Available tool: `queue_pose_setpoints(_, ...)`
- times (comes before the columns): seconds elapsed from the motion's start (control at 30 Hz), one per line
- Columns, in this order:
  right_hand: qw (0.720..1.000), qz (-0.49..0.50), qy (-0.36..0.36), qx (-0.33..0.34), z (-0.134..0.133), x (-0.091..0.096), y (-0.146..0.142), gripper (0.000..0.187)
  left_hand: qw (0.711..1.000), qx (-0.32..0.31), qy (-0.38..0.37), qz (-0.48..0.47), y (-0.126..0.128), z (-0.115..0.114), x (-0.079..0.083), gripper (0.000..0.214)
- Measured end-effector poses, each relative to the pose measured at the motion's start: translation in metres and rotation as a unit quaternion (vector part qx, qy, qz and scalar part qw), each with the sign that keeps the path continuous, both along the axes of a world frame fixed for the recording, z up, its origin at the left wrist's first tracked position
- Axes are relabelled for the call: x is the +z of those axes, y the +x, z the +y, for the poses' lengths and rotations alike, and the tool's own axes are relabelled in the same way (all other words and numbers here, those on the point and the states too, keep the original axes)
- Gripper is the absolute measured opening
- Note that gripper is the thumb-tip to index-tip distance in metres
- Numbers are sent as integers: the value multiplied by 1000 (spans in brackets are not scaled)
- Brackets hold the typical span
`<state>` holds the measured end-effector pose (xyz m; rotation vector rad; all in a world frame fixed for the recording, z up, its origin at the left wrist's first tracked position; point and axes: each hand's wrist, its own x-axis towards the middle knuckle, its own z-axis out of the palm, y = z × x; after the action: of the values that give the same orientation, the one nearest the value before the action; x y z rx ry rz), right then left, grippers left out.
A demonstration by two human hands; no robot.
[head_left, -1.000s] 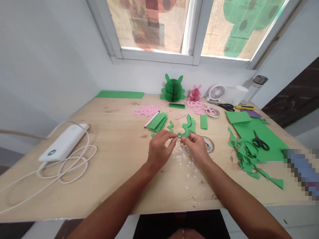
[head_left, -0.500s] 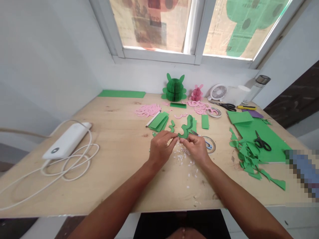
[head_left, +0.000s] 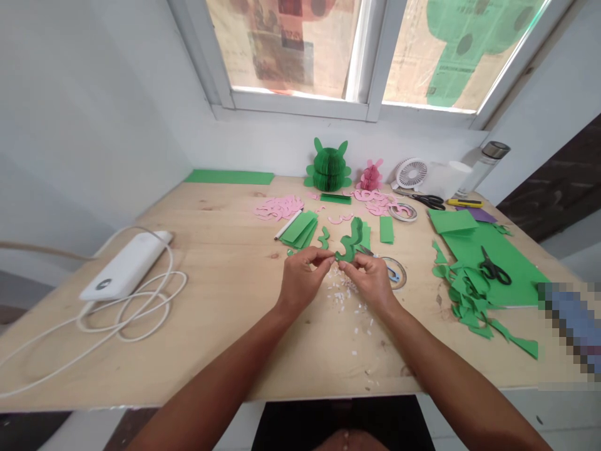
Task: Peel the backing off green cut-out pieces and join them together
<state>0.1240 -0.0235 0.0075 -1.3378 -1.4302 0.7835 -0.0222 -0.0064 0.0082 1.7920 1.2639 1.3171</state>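
Both of my hands meet over the middle of the wooden table [head_left: 225,294]. My right hand [head_left: 369,280] pinches the lower end of a curved green paper cut-out [head_left: 350,244] that stands up from the fingers. My left hand [head_left: 303,279] has thumb and fingers pinched together right beside that end, with something tiny between them that I cannot make out. Small white paper bits [head_left: 347,297] lie scattered on the table below the hands. A stack of folded green paper [head_left: 298,228] rests just beyond my left hand.
A white power bank [head_left: 126,266] with coiled cable lies at the left. Green sheets, scraps and black scissors [head_left: 491,264] lie at the right. Tape rolls [head_left: 398,270], pink cut-outs [head_left: 277,207], green [head_left: 328,166] and pink honeycomb figures, a small fan [head_left: 410,173] and a bottle stand farther back.
My hands have stayed together over the white bits with only small finger shifts. The view has tilted slightly since the earliest frame.
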Motion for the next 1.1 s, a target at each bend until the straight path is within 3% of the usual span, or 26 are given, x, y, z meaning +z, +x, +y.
queue_pose_setpoints(0.17, 1000, 19, -13, -9, 2, -5, 1, 36, 996, -7, -66, -66, 1, 1, 0, 11)
queue_pose_setpoints(0.37, 990, 117, -77, 3, 2, -9, 1, 28, 979, -8, -134, -150, -1, 5, 1, 19)
queue_pose_setpoints(0.6, 981, 162, -106, 17, 2, -4, 1, 30, 941, -98, -254, -202, -5, 6, 9, 29)
queue_pose_setpoints(1.1, 980, 165, -107, 31, 2, -10, 1, 30, 924, -108, -276, -239, -4, 8, 3, 24)
